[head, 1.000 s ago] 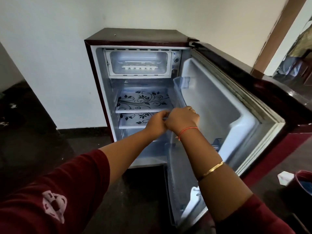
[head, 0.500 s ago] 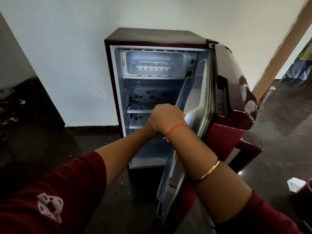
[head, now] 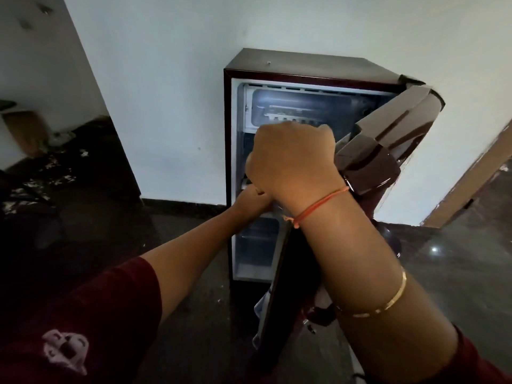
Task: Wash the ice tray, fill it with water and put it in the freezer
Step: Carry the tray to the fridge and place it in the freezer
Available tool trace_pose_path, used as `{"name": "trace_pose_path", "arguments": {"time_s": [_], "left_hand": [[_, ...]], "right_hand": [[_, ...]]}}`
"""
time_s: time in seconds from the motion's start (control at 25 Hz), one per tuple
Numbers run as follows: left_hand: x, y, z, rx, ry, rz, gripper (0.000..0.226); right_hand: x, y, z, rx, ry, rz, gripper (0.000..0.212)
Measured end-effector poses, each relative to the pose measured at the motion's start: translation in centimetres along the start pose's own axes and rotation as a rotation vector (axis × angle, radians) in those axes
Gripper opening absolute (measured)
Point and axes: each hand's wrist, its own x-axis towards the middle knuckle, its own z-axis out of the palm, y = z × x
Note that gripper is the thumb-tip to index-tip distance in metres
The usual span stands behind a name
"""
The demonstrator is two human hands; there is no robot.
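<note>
Right hand (head: 293, 164): fingers curled round the edge of the glossy maroon fridge door (head: 382, 151). Left hand (head: 250, 195): largely hidden behind it, so its fingers cannot be told. White plastic ice tray (head: 288, 115): just above the right fingers, inside the lit freezer compartment (head: 260, 106).

Refrigerator (head: 304, 65) casing: dark maroon, glossy. Door (head: 371, 162): same maroon, pale reflections. Freezer compartment (head: 291, 103): white, lit. Wall (head: 166, 79): white. Floor (head: 457, 273): black, polished, pale flecks at left edge. Sleeve (head: 110, 314): maroon, pink printed motif. Right wrist: orange thread (head: 318, 202); forearm: gold bangle (head: 388, 303). Doorframe (head: 476, 173): tan.
</note>
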Motion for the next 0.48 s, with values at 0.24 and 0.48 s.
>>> {"name": "trace_pose_path", "arguments": {"time_s": [0.24,0.48], "left_hand": [[4.6,-2.1,-2.8,0.015,0.139,0.067,0.016],[6.1,-2.5,-4.3,0.037,0.283,0.108,0.021]], "right_hand": [[2.3,3.0,-0.8,0.130,-0.075,0.090,0.030],[6.0,1.8,3.2,0.315,0.184,0.081,0.038]]}}
